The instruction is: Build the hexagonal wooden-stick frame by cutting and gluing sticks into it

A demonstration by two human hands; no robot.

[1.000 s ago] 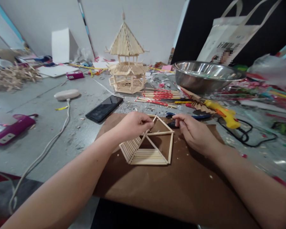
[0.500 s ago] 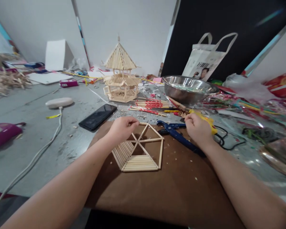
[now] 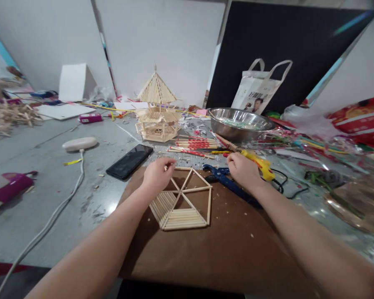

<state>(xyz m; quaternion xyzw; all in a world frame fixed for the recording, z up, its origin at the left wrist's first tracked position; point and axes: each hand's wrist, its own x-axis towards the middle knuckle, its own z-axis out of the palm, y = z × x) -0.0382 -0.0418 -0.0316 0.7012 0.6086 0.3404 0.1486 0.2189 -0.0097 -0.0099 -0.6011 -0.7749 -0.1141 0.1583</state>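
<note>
A flat hexagon frame of thin wooden sticks (image 3: 182,203) lies on a brown board (image 3: 224,245); two of its wedges are filled with sticks. My left hand (image 3: 157,174) rests at the frame's upper left corner, fingers curled and pinching a stick there. My right hand (image 3: 241,168) is off to the right of the frame, fingers closed near the handle of a yellow glue gun (image 3: 257,164) and above blue pliers (image 3: 224,178). Whether it grips the gun I cannot make out.
A finished stick pagoda (image 3: 157,110) stands behind, with red-and-wood sticks (image 3: 196,145) beside it. A black phone (image 3: 129,161), a steel bowl (image 3: 239,122), a white charger with cable (image 3: 79,144), a tote bag (image 3: 257,89) and plastic clutter at right fill the grey table.
My right hand left the frame's right side and went out to the glue gun, then drew slightly back. My left hand stayed on the frame. The camera tilted up.
</note>
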